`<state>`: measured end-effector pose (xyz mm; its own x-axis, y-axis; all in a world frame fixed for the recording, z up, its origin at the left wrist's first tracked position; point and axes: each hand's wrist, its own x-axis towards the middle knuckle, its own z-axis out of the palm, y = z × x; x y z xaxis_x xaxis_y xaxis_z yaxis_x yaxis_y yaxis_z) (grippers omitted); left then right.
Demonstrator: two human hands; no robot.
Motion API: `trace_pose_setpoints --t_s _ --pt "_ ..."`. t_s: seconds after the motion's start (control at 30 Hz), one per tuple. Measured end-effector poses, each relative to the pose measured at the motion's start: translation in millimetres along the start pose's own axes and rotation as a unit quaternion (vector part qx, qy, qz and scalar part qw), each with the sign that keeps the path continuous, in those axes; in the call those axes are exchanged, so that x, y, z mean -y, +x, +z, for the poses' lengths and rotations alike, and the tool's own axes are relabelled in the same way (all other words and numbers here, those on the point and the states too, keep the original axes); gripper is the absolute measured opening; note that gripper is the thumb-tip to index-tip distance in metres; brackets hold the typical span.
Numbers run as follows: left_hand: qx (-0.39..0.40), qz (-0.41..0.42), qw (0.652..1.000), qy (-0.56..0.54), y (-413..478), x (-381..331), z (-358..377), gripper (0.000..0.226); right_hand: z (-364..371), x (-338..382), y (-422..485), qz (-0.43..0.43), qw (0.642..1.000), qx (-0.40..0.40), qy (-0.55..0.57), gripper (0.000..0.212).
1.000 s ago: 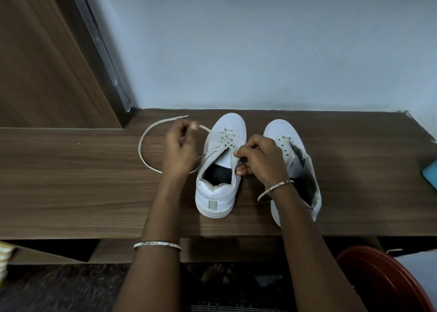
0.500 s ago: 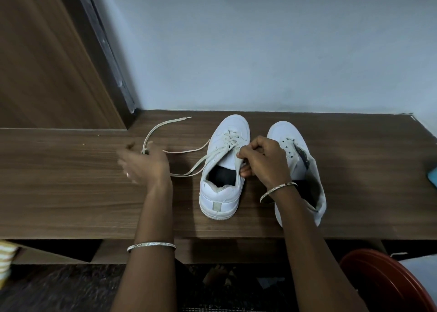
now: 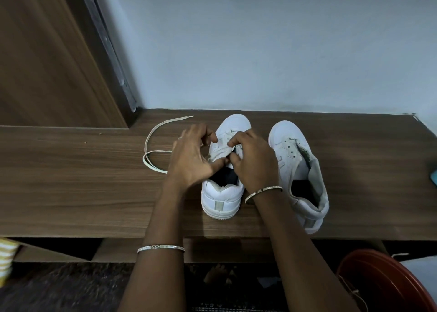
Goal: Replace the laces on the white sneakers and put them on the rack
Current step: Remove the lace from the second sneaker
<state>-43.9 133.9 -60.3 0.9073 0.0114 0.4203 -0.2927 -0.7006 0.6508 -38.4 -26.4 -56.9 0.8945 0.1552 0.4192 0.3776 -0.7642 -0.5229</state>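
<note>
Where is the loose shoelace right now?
In the head view, the loose shoelace lies looped on the wooden bench, to the left of the laced sneaker, and runs under the left hand.

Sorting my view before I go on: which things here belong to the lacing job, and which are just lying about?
Job: half-laced sneaker, unlaced sneaker, trailing lace, left hand, right hand.
Lying about: red tub, teal thing at the right edge, yellow striped cloth.
</note>
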Motion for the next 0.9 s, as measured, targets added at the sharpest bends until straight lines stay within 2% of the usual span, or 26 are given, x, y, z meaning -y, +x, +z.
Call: trace_pose_setpoints --t_s 0.2,0.3,0.37,0.43,0.5,0.57,0.67,0.7,0.77,0.9 --pt "-0.022 -0.009 1.000 0.009 -1 6 2 0.040 2 5 3 0.041 0.997 -0.066 0.005 0.005" --pt "-0.017 -0.014 1.000 0.017 -2 4 4 0.043 -5 6 4 0.131 0.986 -0.083 0.062 0.008" --pt "-0.010 -0.020 0.999 0.024 -2 3 4 0.047 -6 2 6 0.229 0.961 -0.066 0.138 0.012" --pt "-0.007 -0.026 0.999 0.026 -2 4 5 0.048 -7 -2 8 0.311 0.911 -0.058 0.266 0.019" --pt "-0.005 -0.028 0.999 0.027 -2 5 5 0.047 -7 -6 10 0.336 0.874 -0.051 0.347 0.015" --pt "-0.005 -0.030 0.999 0.026 -2 5 6 0.047 -9 -4 10 0.291 0.890 -0.043 0.347 0.014" --pt "-0.009 -0.028 0.999 0.022 -2 6 8 0.044 -12 1 9 0.114 0.969 -0.016 0.218 0.023" --pt "-0.009 -0.026 0.999 0.020 -2 6 8 0.044 -10 2 9 0.062 0.984 -0.011 0.164 0.022" --pt "-0.009 -0.021 1.000 0.015 -3 6 9 0.044 -6 2 9 0.016 0.997 -0.004 0.078 0.018" --pt "-0.005 -0.016 1.000 0.004 -4 7 9 0.044 -4 0 8 0.000 0.999 0.007 -0.036 0.009"
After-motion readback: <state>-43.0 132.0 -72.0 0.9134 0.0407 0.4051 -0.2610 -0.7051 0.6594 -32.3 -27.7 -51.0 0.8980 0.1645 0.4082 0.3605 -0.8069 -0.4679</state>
